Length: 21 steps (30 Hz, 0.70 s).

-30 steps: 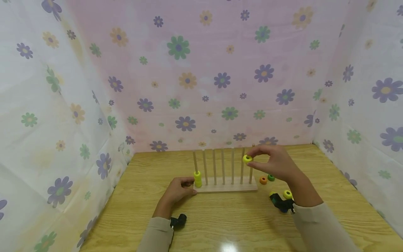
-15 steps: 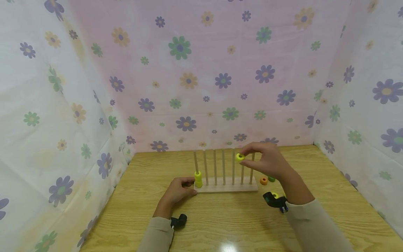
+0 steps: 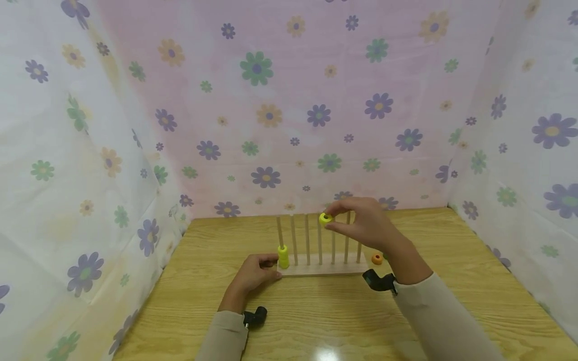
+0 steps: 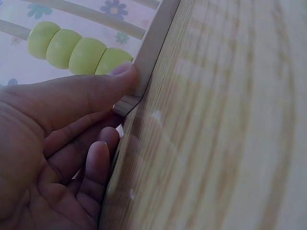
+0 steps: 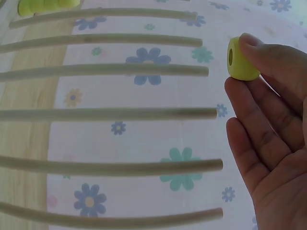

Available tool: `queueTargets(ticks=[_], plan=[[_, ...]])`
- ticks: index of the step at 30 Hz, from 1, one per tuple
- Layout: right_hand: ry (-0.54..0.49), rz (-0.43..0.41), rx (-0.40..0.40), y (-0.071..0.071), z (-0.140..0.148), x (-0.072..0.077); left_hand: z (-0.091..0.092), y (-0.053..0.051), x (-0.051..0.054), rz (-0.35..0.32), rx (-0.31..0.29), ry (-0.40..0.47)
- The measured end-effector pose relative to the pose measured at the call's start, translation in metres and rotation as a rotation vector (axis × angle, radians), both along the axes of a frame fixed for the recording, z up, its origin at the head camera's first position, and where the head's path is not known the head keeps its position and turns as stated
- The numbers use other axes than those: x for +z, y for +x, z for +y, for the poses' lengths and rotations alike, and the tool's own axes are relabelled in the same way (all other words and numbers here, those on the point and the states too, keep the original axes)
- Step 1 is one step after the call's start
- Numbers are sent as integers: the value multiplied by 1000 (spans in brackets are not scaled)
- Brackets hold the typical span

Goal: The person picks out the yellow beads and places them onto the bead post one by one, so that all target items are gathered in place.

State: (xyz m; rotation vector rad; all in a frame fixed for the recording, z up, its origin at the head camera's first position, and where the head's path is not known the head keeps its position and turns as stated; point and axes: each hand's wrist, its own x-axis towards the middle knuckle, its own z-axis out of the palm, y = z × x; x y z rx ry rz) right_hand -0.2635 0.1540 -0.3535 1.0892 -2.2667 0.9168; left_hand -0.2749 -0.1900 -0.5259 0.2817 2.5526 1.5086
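Note:
My right hand (image 3: 366,223) pinches a yellow bead (image 3: 323,220) between thumb and fingers, up at the height of the peg tops near the middle of the wooden peg stand (image 3: 322,271). In the right wrist view the hole of that bead (image 5: 245,67) faces the pegs, and the bead sits apart from them. My left hand (image 3: 254,272) grips the left end of the stand's base; in the left wrist view the thumb (image 4: 103,91) presses on the base edge. A stack of several yellow beads (image 4: 67,49) is threaded on the leftmost peg. The other pegs are bare.
An orange bead (image 3: 377,258) lies on the wooden table (image 3: 289,316) right of the stand, with a green one mostly hidden behind my right wrist. Black wrist cameras (image 3: 256,317) stick out from both cuffs. Flowered cloth (image 3: 289,100) walls off the back and sides.
My right hand has carried the yellow bead leftward and slightly up, from the right end pegs to about the middle ones. The left hand stays on the stand.

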Motion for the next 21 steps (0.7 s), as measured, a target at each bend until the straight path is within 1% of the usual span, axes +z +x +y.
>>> queueTargets(ticks=[3, 5, 11, 17, 21], plan=[[-16, 5, 7, -2, -7, 3, 0, -1, 0, 10, -4, -5], [-27, -7, 17, -3, -12, 4, -1, -1, 0, 11, -6, -8], [-53, -64, 24, -7, -24, 4, 0, 0, 2, 10, -17, -4], [-65, -72, 29, -14, -39, 3, -1, -2, 2, 14, -6, -3], [-64, -96, 21, -15, -49, 3, -1, -2, 1, 15, 3, -8]])
